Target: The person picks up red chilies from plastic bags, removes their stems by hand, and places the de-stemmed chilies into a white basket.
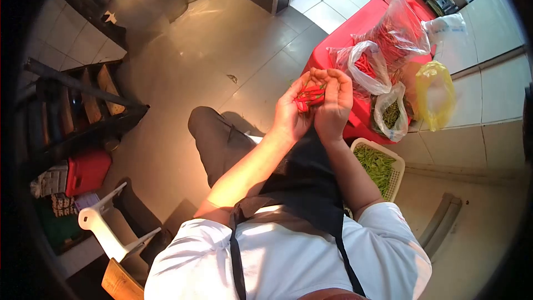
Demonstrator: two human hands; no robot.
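Several red chili peppers (311, 99) lie cupped in my left hand (290, 111), its fingers curled round them in front of my lap. Close against it, my right hand (336, 100) has its fingers bent inward over the peppers. What the right fingertips pinch is hidden behind them. Just beyond my hands, an open white plastic bag (377, 80) of red chilies rests on a red table (328, 50). Behind it stands a larger clear bag (397, 33) of red chilies. A small bag (391, 114) with green bits sits nearer me.
A yellow plastic bag (435, 97) stands by the tiled wall (461, 144). Below the table is a cream basket (397, 169) of long green vegetables. On the left are a white plastic chair (102, 228), a red container (89, 171) and dark wooden steps (83, 103).
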